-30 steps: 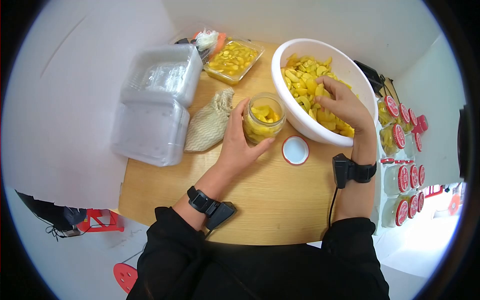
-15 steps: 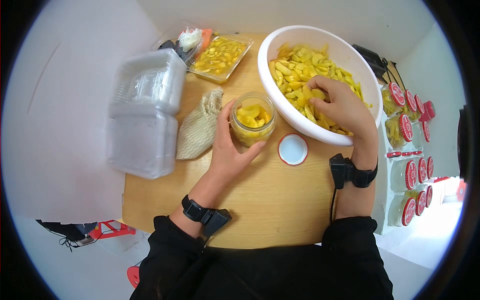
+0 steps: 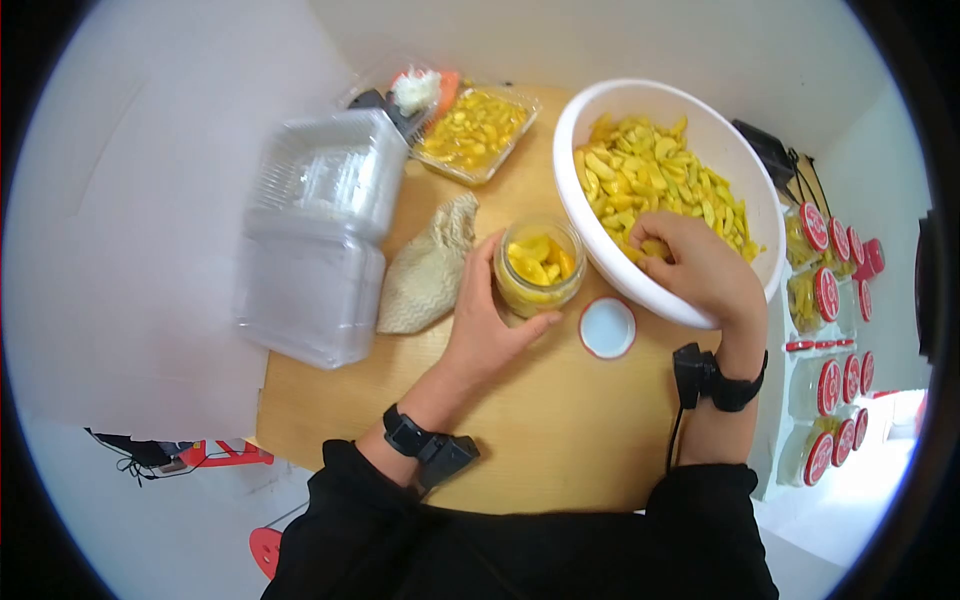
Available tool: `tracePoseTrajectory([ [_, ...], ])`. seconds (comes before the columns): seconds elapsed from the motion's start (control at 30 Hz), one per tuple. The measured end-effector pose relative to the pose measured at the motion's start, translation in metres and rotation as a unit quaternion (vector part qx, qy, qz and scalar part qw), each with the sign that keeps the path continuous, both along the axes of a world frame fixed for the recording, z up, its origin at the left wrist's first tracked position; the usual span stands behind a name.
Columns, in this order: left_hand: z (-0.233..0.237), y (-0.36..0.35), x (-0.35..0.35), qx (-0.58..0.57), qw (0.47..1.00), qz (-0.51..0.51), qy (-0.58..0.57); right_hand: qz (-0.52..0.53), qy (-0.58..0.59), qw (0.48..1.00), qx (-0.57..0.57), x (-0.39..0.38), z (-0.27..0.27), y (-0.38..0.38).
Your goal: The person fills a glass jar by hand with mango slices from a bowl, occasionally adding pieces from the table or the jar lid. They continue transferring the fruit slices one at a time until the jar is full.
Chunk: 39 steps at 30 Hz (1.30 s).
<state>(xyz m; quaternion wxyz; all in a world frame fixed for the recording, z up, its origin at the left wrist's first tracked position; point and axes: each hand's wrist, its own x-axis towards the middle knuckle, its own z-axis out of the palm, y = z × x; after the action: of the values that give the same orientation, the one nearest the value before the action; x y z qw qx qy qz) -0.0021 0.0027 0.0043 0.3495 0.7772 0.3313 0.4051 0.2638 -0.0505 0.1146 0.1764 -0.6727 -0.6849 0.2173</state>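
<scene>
My left hand (image 3: pixel 485 325) is wrapped around an open glass jar (image 3: pixel 532 298) that stands upright on the table. Yellow fruit slices (image 3: pixel 540 258) fill part of the jar. Over the near side of a large white basin (image 3: pixel 570 180), my right hand (image 3: pixel 705 272) has its fingers curled in, with yellow slices pinched between thumb and fingers. A heap of the same slices (image 3: pixel 650 170) lies in the basin. The jar's lid (image 3: pixel 607 328), red-rimmed with its white inside up, rests on the table between jar and basin.
Left of the jar lie a patterned cloth pouch (image 3: pixel 425 280) and stacked clear plastic containers (image 3: pixel 310 285). A clear tray of yellow slices in liquid (image 3: pixel 470 135) sits at the back. Red-lidded jars (image 3: pixel 815 300) line a white shelf on the right.
The camera view has shifted, so the whole scene sits further right and lower. Within the basin, my right hand has moved nearer to the front rim. My left hand still holds the jar.
</scene>
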Motion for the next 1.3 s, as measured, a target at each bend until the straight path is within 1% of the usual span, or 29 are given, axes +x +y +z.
tracePoseTrajectory([
  [0.07, 0.0, -0.002, 0.0, 0.001, 1.0, 0.006, 0.015, -0.005, 0.0, 1.0, -0.013, -0.001, 0.002, -0.001],
  [0.23, -0.005, -0.001, 0.0, -0.03, 0.999, -0.011, 0.013, -0.026, -0.013, 0.998, -0.048, -0.005, 0.008, 0.0],
  [0.43, -0.002, -0.003, 0.002, -0.032, 0.999, -0.018, 0.004, -0.039, -0.005, 0.999, 0.001, -0.008, 0.01, -0.002],
  [0.53, -0.001, -0.001, 0.003, -0.023, 1.0, -0.019, 0.001, -0.029, 0.0, 1.0, 0.0, -0.004, 0.005, -0.002],
  [0.63, -0.002, -0.003, 0.001, -0.024, 1.0, -0.02, -0.003, -0.019, 0.008, 0.999, 0.033, -0.002, -0.002, 0.0],
  [0.73, -0.003, -0.003, 0.002, -0.03, 0.999, -0.026, -0.004, -0.038, -0.005, 0.999, 0.0, -0.007, 0.007, -0.002],
  [0.8, -0.003, -0.002, 0.002, -0.046, 0.998, -0.033, -0.001, -0.035, -0.005, 0.999, -0.004, -0.007, 0.008, -0.002],
  [1.1, -0.004, -0.003, 0.001, -0.046, 0.998, -0.03, 0.011, -0.026, -0.016, 1.0, 0.002, -0.005, 0.006, -0.003],
  [1.2, -0.007, -0.002, 0.001, -0.009, 1.0, -0.021, 0.011, -0.03, -0.006, 0.999, -0.016, -0.006, 0.006, -0.001],
  [1.3, -0.005, -0.002, 0.001, -0.031, 0.999, -0.02, 0.016, -0.028, -0.01, 1.0, -0.009, -0.004, 0.002, -0.001],
])
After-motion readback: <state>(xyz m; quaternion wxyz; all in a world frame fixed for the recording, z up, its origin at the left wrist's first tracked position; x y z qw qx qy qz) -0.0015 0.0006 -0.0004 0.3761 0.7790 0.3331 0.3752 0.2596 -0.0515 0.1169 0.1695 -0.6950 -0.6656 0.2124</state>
